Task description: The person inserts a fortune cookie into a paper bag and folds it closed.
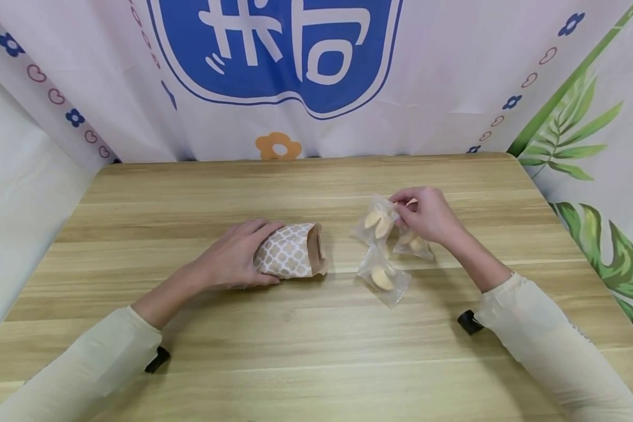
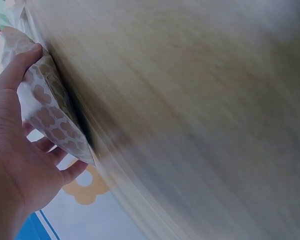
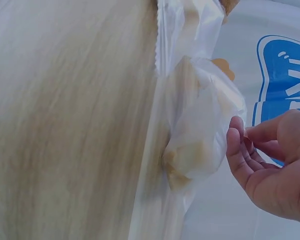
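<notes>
A small paper bag point(image 1: 285, 252) with a tan-and-white lattice print lies on its side, its open mouth facing right. My left hand point(image 1: 237, 252) holds it from the left, thumb on the near side and fingers over the far side; the left wrist view shows the same grip on the bag point(image 2: 55, 120). With thumb and fingertips my right hand point(image 1: 427, 214) pinches the edge of a clear wrapper with a fortune cookie point(image 1: 378, 224) inside. A second wrapped fortune cookie point(image 1: 382, 278) lies nearer me, and a third wrapped cookie point(image 1: 414, 242) sits partly below the right hand.
The wooden table point(image 1: 295, 351) reaches back to a white printed cloth point(image 1: 216, 129) with a blue sign. Leaf-patterned cloth point(image 1: 606, 246) hangs at the right. Black wrist mounts point(image 1: 470, 322) show under both sleeves.
</notes>
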`<state>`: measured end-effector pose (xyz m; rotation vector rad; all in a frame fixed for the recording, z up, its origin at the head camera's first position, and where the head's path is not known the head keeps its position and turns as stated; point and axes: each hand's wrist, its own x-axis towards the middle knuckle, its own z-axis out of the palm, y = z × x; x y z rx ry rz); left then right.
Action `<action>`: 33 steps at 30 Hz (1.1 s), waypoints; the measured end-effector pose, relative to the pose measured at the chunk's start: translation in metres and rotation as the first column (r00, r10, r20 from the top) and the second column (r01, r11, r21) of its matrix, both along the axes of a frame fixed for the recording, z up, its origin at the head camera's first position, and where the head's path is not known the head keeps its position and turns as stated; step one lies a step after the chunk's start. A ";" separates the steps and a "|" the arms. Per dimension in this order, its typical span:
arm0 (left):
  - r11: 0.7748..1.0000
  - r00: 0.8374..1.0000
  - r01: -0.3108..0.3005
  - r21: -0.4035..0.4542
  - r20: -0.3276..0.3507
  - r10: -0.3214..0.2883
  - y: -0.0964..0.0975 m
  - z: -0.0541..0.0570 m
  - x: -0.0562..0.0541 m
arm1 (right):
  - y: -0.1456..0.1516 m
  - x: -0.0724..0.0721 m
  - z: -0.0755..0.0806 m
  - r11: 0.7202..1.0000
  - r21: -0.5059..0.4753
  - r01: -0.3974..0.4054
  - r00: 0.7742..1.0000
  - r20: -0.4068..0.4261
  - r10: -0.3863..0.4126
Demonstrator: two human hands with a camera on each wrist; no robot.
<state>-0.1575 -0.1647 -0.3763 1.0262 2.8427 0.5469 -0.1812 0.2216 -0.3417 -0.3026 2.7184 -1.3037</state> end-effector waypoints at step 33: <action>1.000 1.000 -0.004 -0.011 0.019 0.004 0.000 0.001 0.001 | -0.054 0.019 0.004 0.957 -0.272 -0.098 0.994 0.024 0.109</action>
